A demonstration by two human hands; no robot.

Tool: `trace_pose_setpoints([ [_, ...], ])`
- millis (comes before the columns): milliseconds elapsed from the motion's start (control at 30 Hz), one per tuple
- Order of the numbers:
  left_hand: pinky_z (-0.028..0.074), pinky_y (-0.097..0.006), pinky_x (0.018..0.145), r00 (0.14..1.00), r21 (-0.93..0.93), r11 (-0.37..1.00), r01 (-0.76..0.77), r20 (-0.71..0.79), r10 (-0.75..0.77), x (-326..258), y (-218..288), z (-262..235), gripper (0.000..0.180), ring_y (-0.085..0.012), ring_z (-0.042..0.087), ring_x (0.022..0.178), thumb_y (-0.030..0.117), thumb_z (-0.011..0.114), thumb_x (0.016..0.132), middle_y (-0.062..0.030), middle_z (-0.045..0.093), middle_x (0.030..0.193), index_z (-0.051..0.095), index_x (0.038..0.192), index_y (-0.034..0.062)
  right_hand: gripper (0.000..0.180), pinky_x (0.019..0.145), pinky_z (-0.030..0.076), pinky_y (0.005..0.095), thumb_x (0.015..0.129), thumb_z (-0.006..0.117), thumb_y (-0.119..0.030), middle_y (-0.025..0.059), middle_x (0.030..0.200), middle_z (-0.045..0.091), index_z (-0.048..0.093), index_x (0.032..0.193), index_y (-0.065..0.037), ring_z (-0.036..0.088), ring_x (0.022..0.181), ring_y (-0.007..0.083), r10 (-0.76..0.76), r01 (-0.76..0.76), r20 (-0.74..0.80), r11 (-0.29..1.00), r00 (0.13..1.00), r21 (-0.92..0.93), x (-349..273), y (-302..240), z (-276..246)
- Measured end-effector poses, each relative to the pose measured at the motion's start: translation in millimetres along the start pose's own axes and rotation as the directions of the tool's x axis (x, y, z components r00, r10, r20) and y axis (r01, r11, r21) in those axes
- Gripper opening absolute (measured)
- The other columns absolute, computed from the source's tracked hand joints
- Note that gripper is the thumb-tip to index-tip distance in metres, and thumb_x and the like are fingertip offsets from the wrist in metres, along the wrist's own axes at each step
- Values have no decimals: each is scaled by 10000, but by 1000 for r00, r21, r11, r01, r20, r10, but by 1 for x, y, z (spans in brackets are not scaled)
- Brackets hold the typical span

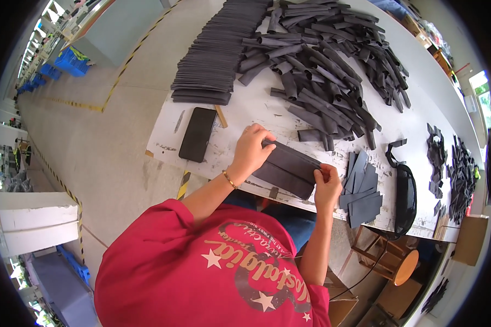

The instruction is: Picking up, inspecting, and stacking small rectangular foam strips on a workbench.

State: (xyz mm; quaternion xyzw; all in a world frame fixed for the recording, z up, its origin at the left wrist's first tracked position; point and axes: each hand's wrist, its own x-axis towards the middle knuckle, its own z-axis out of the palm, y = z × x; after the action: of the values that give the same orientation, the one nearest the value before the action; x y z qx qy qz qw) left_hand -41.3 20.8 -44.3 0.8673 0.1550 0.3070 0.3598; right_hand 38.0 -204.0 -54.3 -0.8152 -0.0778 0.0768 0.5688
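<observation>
A dark grey fabric piece (pixel 285 173) lies at the near edge of the white table, with a fold or seam running along its length. My left hand (pixel 252 148) pinches its far left corner between thumb and fingers. At the right end, my right hand (pixel 327 188) grips the upper corner with thumb and fingertips. The piece is stretched flat between both hands. Close to my right hand lie several loose flat dark pieces (pixel 361 188). A black phone (pixel 198 134) rests left of my left hand, beside a thin wooden strip (pixel 221 116).
A long row of stacked flat dark pieces (pixel 215 60) runs along the table's far left. Beyond my hands is a heap of rolled dark tubes (pixel 322 82). A black mesh object (pixel 405 200) stands at right. A wooden stool (pixel 402 267) is below, right of me.
</observation>
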Motion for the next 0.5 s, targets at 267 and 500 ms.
trace_pose_setpoints([
  [267,469,-375,746,988,-248,964,-95,94,121,82,14,46,102,-274,564,900,59,720,748,-71,616,887,645,816,62,78,623,470,342,865,652,-76,118,786,617,646,878,1,579,657,228,-256,125,-299,910,919,-395,14,1,-51],
  [500,465,-370,799,787,106,835,-540,414,457,111,-12,100,176,-258,556,902,112,745,723,-53,586,860,619,836,67,152,736,483,414,881,628,-140,161,882,635,650,918,5,608,831,343,-276,38,-323,810,905,-585,55,29,-79],
])
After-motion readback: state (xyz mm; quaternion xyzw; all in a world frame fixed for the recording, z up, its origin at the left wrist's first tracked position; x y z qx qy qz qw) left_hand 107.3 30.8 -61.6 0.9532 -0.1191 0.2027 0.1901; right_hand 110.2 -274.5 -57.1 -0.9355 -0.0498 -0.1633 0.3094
